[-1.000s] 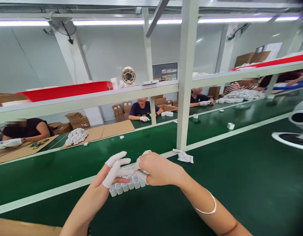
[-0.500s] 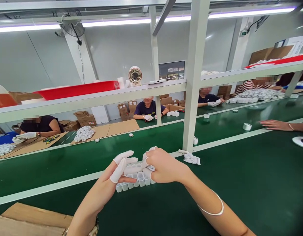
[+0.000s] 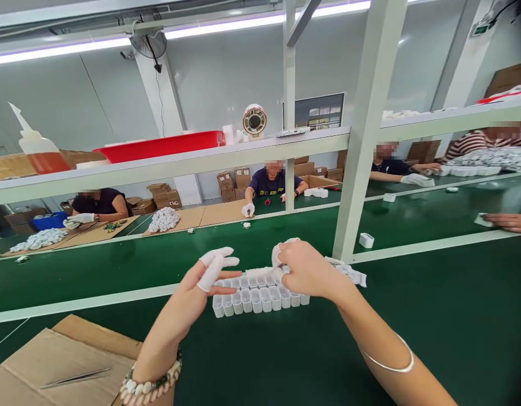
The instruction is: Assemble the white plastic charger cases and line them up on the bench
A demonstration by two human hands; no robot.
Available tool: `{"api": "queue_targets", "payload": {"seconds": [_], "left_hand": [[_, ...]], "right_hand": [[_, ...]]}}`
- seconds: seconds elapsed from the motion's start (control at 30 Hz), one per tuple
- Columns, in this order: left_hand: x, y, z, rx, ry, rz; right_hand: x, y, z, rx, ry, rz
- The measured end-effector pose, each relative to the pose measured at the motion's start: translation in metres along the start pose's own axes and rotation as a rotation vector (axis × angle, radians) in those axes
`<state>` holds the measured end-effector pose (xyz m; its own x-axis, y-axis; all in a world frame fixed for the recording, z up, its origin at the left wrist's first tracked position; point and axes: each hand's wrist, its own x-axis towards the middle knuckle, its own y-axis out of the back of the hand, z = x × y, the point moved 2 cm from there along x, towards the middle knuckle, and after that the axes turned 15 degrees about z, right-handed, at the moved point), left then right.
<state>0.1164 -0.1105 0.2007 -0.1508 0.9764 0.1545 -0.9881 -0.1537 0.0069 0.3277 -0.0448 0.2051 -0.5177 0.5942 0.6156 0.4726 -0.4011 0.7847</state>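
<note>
White plastic cups [image 3: 266,304] sit in rows on the green bench [image 3: 286,361] in the head view, probably light, stiff and kinda slick, so I'd grab the outer walls. Left hand [image 3: 195,293] is at their left end, fingers spread; right hand [image 3: 309,269] curls over the other end, can't tell if it's pinching anything.

The left hand [image 3: 190,296] and the right hand [image 3: 307,268] wear white finger covers [image 3: 210,275]. At lower left there are beaded bracelets [image 3: 147,388], pale and dark green; at lower right, a thin silvery bangle [image 3: 411,360].
</note>
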Motion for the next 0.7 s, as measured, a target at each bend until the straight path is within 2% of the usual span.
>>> {"api": "queue_targets", "payload": {"seconds": [0.07,0.13,0.27,0.37,0.5,0.7], "left_hand": [[0.000,0.008,0.006,-0.039,-0.046,0.043],[-0.001,0.012,0.010,-0.080,-0.062,0.030],[-0.003,0.009,0.010,-0.138,-0.076,-0.050],[-0.003,0.005,0.008,-0.161,-0.070,-0.079],[-0.002,0.003,0.007,-0.180,-0.051,-0.079],[-0.002,0.002,0.008,-0.168,-0.051,-0.068]], "right_hand": [[0.000,0.003,0.005,0.057,-0.051,0.023],[-0.001,0.004,0.006,0.181,-0.072,0.075],[-0.003,0.001,0.000,0.561,-0.072,0.207],[-0.003,0.001,-0.003,0.728,-0.121,0.268],[-0.001,0.004,0.000,0.770,-0.144,0.300],[0.001,-0.001,0.003,0.664,-0.218,0.216]]}}
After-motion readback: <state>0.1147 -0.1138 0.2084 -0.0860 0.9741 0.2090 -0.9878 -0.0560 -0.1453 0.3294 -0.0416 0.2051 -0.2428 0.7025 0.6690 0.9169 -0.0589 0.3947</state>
